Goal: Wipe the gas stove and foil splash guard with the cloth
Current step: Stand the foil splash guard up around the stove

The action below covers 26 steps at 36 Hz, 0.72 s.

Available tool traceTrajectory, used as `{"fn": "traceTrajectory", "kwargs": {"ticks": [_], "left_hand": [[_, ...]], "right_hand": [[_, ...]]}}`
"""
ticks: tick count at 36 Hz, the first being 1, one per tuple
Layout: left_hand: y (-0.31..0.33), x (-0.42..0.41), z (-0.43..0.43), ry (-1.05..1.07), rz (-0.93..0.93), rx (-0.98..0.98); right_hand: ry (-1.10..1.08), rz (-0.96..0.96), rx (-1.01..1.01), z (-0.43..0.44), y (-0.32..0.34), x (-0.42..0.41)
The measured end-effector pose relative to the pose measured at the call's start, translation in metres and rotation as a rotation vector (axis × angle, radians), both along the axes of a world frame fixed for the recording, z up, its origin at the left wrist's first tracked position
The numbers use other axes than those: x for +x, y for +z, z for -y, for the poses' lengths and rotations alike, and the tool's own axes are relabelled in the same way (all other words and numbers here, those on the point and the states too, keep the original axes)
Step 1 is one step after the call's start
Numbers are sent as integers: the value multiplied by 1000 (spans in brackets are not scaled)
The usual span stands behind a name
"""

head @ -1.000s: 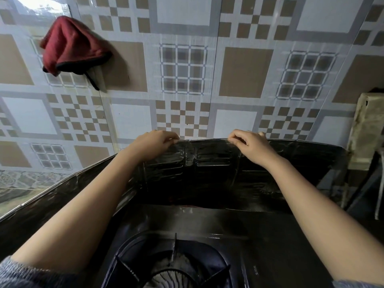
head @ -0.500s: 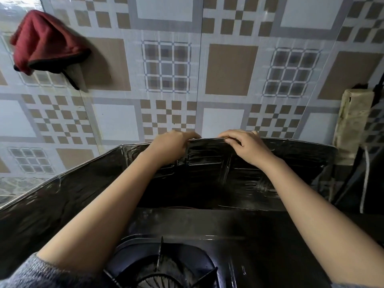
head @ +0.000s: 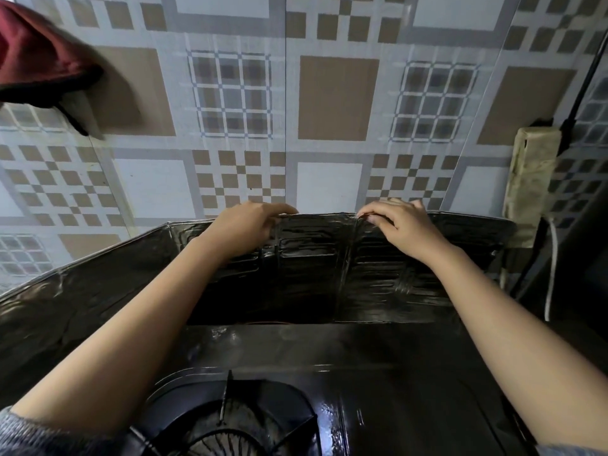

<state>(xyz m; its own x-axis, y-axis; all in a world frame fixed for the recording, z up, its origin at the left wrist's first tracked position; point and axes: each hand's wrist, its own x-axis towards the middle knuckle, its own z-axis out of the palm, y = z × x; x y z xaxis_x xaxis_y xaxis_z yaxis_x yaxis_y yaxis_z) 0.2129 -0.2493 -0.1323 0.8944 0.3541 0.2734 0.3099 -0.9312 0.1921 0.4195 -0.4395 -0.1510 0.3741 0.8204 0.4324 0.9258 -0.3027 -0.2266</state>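
Both hands are up at the back of the gas stove [head: 388,396], gripping the top edge of the foil splash guard [head: 312,268]. The left hand [head: 245,227] has its fingers curled over the rim. The right hand [head: 399,225] pinches the rim near a vertical crease. The guard stands upright against the tiled wall [head: 332,100], and its dark, wrinkled panel wraps round the stove's left side. Below, between the forearms, is the burner grate [head: 230,419]. A red cloth [head: 36,60] hangs on the wall at upper left, well apart from either hand. On the right is an off-white block [head: 529,182], possibly a power strip, with cords beside it.
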Motion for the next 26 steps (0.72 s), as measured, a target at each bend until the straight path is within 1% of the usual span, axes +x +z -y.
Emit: {"fn": "traceTrajectory", "kwargs": {"ticks": [5, 7, 13, 17, 22, 26], "left_hand": [[1, 7, 10, 23, -41, 193], [2, 14, 18, -4, -37, 219], [1, 54, 48, -66, 11, 214], [0, 81, 64, -108, 42, 169], [-1, 100, 75, -130, 68, 98], [-1, 106, 85, -133, 84, 90]], "right_hand": [[-62, 40, 39, 10, 1, 12], [-81, 46, 50, 16, 0, 17], [-126, 79, 53, 32, -2, 26], [-167, 110, 59, 49, -2, 36], [-222, 90, 65, 69, -4, 52], [-226, 74, 93, 77, -7, 61]]}}
